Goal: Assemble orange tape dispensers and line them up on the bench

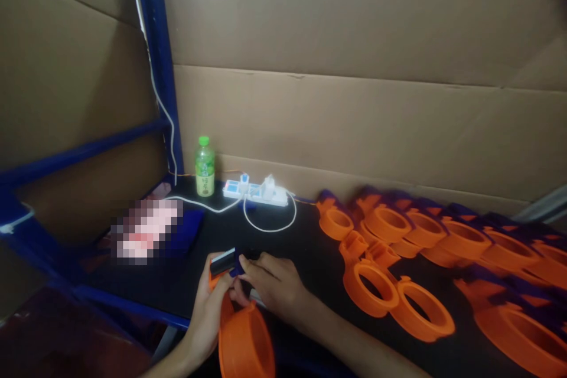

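My left hand [204,313] is wrapped round the neck of an orange plastic part with a wide ring [245,342], which hangs down toward me. At the part's upper end is a black strip with a white toothed edge [222,262]. My right hand [277,283] is closed at that same end, its thumb and fingers pressed on a small dark blue piece [238,266]. Both hands meet there, above the black tabletop. Under the right fingers a pale, narrow thing [257,298] shows in part; its kind is unclear.
Right of my hands lie two loose orange ring parts [372,289]. Several more with dark blue ends stand in rows [425,227]. Behind are a green-capped bottle [204,168] and a white power strip [257,191] with cables. A blurred-out object [146,233] lies left, beside a blue frame post [159,59].
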A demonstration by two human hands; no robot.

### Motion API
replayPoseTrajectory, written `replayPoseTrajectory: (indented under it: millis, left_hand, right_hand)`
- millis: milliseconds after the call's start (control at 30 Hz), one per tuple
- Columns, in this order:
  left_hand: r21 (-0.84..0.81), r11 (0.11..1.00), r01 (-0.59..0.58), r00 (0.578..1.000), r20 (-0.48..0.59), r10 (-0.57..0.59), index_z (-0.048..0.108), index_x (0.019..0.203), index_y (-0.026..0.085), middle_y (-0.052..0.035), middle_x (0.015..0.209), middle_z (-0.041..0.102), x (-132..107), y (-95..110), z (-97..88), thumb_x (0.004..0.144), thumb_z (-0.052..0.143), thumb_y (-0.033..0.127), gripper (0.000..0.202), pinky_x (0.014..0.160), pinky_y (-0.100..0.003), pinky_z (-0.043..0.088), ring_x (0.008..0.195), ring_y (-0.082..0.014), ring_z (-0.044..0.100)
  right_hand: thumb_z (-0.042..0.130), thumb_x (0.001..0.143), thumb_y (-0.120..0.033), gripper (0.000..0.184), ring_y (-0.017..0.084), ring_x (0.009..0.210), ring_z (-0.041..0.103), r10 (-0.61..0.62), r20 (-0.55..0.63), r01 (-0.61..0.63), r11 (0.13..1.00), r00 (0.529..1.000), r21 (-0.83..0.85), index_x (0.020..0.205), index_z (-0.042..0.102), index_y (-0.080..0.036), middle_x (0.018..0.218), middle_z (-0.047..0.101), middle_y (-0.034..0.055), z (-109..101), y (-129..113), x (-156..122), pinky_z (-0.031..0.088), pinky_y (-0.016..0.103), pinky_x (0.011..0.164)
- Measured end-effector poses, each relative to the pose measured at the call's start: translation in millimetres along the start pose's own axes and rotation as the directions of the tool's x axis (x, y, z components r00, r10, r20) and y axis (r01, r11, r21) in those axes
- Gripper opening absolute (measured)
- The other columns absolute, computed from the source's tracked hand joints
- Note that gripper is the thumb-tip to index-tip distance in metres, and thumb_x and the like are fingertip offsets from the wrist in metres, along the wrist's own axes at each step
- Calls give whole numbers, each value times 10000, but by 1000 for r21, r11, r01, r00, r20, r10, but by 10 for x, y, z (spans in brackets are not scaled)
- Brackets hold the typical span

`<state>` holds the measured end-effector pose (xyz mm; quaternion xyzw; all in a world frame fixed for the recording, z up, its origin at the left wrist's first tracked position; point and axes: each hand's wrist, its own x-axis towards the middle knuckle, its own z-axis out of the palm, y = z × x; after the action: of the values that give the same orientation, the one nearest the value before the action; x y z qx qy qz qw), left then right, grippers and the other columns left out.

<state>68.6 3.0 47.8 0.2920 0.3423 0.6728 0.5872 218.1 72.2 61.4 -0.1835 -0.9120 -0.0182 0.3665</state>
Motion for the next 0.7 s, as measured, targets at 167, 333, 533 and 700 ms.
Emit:
replayPoseTrajectory:
  millis: [167, 333, 533, 700]
  left_hand:
    - [1, 1000, -2, 1000, -6, 2, 547, 1039, 228, 56, 557, 622, -19, 9, 5, 891, 614, 261, 166, 624, -224, 504, 590, -132, 646]
    - [-61, 998, 20, 1000, 12, -19, 569, 1042, 224, 39, 652, 650, -11, -7, -24, 860, 649, 251, 200, 551, -207, 476, 533, -110, 600]
    - [-200, 972, 127, 992, 2, -129, 653, 1036, 201, -8, 722, 714, -40, 82, -26, 837, 650, 174, 201, 669, -257, 518, 646, -148, 666]
    - [-300, 937, 178, 982, 119, -149, 665, 1137, 194, -81, 1035, 746, -37, 122, -11, 858, 624, 188, 282, 904, -349, 492, 1012, -249, 672]
  right_hand:
    - [486, 984, -201, 256, 91, 645, 593, 61, -51, -61, 998, 997, 2, 1194, 624, -151, 762, 647, 22, -11, -93, 12, 504, 201, 600]
    - [468, 993, -217, 262, 112, 655, 591, 33, -84, -39, 997, 996, -74, 1186, 619, -126, 741, 631, 30, 5, -153, -4, 502, 227, 595]
    - [471, 993, -232, 259, 94, 627, 568, 28, -97, -40, 992, 995, -118, 1169, 634, -133, 729, 607, 27, -72, -185, 134, 458, 206, 550]
    - [553, 954, -279, 287, 89, 631, 543, -22, -2, 21, 975, 1000, -220, 1195, 626, -141, 768, 608, 27, -307, -49, 330, 425, 206, 542]
